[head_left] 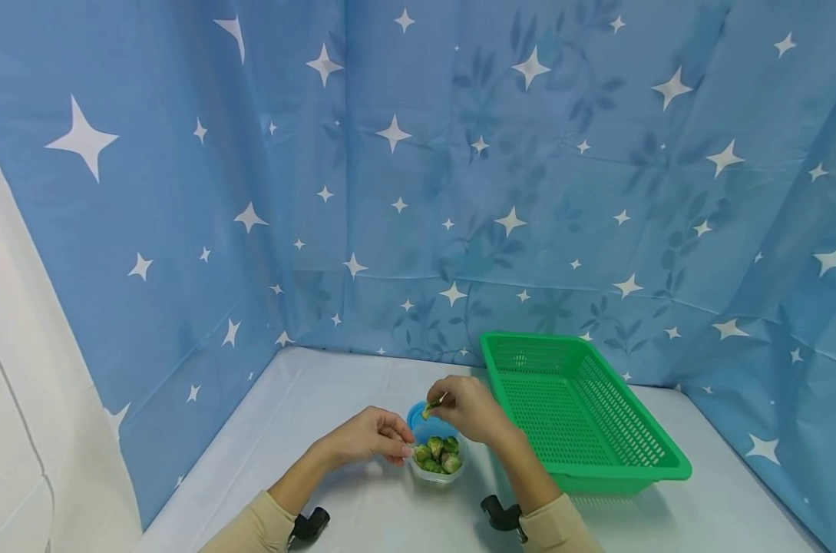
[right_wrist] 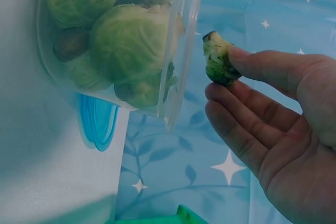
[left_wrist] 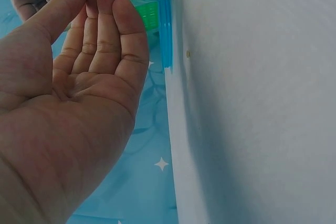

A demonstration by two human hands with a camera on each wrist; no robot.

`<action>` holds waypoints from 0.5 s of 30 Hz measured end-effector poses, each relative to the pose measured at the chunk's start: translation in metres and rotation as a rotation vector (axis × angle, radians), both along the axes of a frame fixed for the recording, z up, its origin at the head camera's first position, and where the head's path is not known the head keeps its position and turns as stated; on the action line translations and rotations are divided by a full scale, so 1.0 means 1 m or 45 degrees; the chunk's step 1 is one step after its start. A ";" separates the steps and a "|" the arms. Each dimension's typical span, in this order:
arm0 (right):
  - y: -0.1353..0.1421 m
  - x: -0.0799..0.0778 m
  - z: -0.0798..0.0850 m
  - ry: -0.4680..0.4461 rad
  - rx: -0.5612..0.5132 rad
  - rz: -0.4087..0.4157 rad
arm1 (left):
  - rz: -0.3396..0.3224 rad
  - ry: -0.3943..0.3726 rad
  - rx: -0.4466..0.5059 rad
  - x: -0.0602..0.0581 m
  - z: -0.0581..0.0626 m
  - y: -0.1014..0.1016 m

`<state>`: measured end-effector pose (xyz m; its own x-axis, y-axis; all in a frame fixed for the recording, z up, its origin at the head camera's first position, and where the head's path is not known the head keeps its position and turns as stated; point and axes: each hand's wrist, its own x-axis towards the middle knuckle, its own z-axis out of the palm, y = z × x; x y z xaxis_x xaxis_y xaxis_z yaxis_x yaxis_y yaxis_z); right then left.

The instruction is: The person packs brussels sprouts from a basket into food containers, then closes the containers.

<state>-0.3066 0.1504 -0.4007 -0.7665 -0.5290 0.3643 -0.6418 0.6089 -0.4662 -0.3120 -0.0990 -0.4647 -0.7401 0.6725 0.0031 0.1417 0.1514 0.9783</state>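
Observation:
A clear plastic container (head_left: 434,477) holding several Brussels sprouts (head_left: 449,463) stands on the white table. My left hand (head_left: 368,436) is at its left side, thumb and fingertips pinching the rim in the left wrist view. Above the far side of the container, my right hand (head_left: 474,410) pinches a small Brussels sprout (right_wrist: 219,60) between thumb and fingers. That sprout is elongated, pale yellow toward one end and dark green at the other. A round blue lid (head_left: 416,413) lies just behind the container, partly hidden by it and by the right hand.
A large green plastic basket (head_left: 570,422) with perforated walls stands to the right, close to the right forearm. Blue star-patterned curtains (head_left: 404,230) close off the back and sides. A tiny brownish crumb (left_wrist: 188,54) lies on the tabletop (head_left: 266,430).

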 end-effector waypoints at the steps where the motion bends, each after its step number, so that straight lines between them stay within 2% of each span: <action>1: 0.000 0.000 0.000 -0.009 0.005 0.006 | 0.000 0.001 -0.002 0.000 0.000 0.000; 7: 0.001 0.000 -0.002 -0.077 0.042 0.048 | 0.003 0.013 -0.011 0.001 0.000 -0.001; 15: -0.003 0.002 -0.005 -0.083 0.050 0.095 | 0.000 0.014 -0.006 0.000 0.000 -0.001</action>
